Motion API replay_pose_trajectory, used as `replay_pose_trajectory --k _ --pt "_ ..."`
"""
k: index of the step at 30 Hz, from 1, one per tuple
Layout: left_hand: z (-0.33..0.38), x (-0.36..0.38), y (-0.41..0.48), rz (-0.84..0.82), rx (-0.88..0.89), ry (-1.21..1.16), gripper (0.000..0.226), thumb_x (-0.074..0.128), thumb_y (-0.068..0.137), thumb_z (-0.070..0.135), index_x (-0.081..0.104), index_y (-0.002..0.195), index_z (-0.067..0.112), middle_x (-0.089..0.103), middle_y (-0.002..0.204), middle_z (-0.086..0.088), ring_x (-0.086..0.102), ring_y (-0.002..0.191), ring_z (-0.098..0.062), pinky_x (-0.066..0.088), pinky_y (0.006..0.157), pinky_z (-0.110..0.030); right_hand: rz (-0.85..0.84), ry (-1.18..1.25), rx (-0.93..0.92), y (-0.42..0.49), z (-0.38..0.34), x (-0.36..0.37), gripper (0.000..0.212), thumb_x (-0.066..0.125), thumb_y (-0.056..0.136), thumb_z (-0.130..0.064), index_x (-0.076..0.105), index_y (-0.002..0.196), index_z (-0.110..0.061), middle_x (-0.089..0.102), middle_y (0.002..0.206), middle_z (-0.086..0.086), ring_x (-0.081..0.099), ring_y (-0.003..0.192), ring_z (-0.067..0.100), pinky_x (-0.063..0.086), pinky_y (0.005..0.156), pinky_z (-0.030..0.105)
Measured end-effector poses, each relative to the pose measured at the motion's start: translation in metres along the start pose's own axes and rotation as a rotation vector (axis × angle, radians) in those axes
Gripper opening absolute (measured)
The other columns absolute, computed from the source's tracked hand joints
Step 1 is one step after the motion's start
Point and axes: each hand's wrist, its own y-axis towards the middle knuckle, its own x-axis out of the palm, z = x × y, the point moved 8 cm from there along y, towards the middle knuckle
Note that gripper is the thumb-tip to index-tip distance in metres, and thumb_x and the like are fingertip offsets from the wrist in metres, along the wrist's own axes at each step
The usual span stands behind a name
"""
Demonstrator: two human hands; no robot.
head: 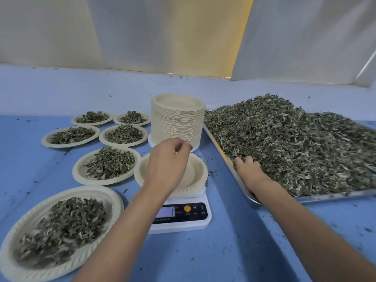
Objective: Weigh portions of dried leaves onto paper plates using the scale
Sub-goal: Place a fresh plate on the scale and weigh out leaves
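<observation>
An empty paper plate (196, 174) sits on the white digital scale (200, 220) at the centre. My left hand (168, 161) hovers over that plate with its fingers loosely curled, and I see nothing in it. A big heap of dried leaves (295, 143) fills the metal tray (333, 197) on the right. My right hand (249, 169) lies at the near left edge of the heap. Its fingers curl down into the leaves, and their tips are buried. A tall stack of empty paper plates (178, 121) stands just behind the scale.
Several paper plates filled with leaves lie to the left on the blue table, the nearest (59, 226) at the front left and another (106, 165) beside the scale. Leaf crumbs are scattered over the table. White sheeting hangs behind.
</observation>
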Motion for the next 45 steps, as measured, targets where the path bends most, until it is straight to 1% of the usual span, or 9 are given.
replay_pose_trajectory --k 6,11,15,17,21,30,36,39,45 --pt "-0.007 -0.007 0.001 -0.018 -0.080 -0.081 0.024 0.051 0.090 0.023 0.070 0.077 0.022 0.070 0.081 0.007 0.061 0.085 -0.008 0.043 0.072 -0.015 0.221 0.418 0.003 0.002 0.011 -0.019 0.026 0.035 0.102 -0.018 0.044 0.125 -0.010 0.038 0.127 0.019 0.044 0.112 0.035 0.039 0.099 0.045" --pt "-0.005 -0.019 0.004 0.018 -0.087 -0.143 0.026 0.051 0.090 0.022 0.066 0.073 0.035 0.067 0.076 0.021 0.059 0.082 0.005 0.039 0.066 -0.005 0.364 0.934 -0.098 -0.010 -0.005 -0.065 0.029 0.039 0.102 -0.024 0.044 0.127 -0.009 0.054 0.101 0.007 0.045 0.065 0.008 0.039 0.054 0.020" --pt "-0.008 -0.031 0.007 0.066 -0.097 -0.180 0.026 0.049 0.091 0.020 0.067 0.076 0.032 0.067 0.082 0.021 0.061 0.088 0.002 0.047 0.079 -0.022 0.368 1.288 -0.285 -0.038 -0.051 -0.101 0.019 0.041 0.102 -0.027 0.046 0.117 -0.018 0.056 0.091 -0.005 0.057 0.063 0.000 0.033 0.045 0.002" --pt "-0.012 -0.038 0.008 0.099 -0.125 -0.218 0.027 0.048 0.092 0.018 0.068 0.077 0.030 0.068 0.086 0.018 0.063 0.091 -0.003 0.049 0.087 -0.029 0.359 1.299 -0.361 -0.048 -0.079 -0.107 0.011 0.039 0.102 -0.027 0.045 0.111 -0.023 0.057 0.100 -0.010 0.060 0.073 -0.005 0.047 0.065 0.009" --pt "-0.019 -0.050 0.010 0.161 -0.162 -0.272 0.028 0.048 0.091 0.018 0.069 0.076 0.028 0.070 0.086 0.014 0.064 0.091 -0.005 0.050 0.092 -0.035 0.285 1.287 -0.421 -0.050 -0.122 -0.093 0.022 0.036 0.102 -0.020 0.054 0.110 -0.011 0.060 0.102 -0.001 0.056 0.088 0.007 0.043 0.074 0.018" --pt "-0.026 -0.053 0.015 0.192 -0.177 -0.343 0.030 0.049 0.090 0.016 0.069 0.071 0.026 0.071 0.080 0.009 0.066 0.084 -0.005 0.052 0.087 -0.034 0.199 0.782 -0.629 -0.059 -0.161 -0.067 0.028 0.039 0.102 -0.027 0.061 0.117 -0.020 0.066 0.110 -0.003 0.054 0.099 0.012 0.035 0.074 0.024" --pt "-0.028 -0.055 0.016 0.205 -0.168 -0.368 0.029 0.049 0.090 0.016 0.070 0.072 0.024 0.071 0.075 0.010 0.066 0.076 -0.002 0.050 0.075 -0.025 0.238 0.757 -0.594 -0.062 -0.151 -0.075 0.033 0.039 0.101 -0.034 0.066 0.117 -0.021 0.067 0.117 -0.002 0.056 0.109 0.015 0.044 0.088 0.032" --pt "-0.030 -0.055 0.016 0.209 -0.175 -0.371 0.028 0.049 0.090 0.016 0.070 0.073 0.023 0.071 0.075 0.010 0.066 0.074 -0.002 0.048 0.073 -0.022 0.317 0.829 -0.540 -0.062 -0.143 -0.082 0.034 0.043 0.099 -0.028 0.068 0.097 -0.006 0.069 0.094 0.009 0.061 0.092 0.022 0.046 0.082 0.035" --pt "-0.024 -0.045 0.014 0.162 -0.187 -0.377 0.029 0.049 0.090 0.015 0.070 0.071 0.023 0.071 0.073 0.009 0.065 0.070 0.000 0.045 0.067 -0.018 0.430 0.954 -0.371 -0.048 -0.108 -0.083 0.025 0.044 0.097 -0.019 0.069 0.091 -0.018 0.057 0.075 -0.016 0.051 0.069 -0.002 0.035 0.056 0.007"
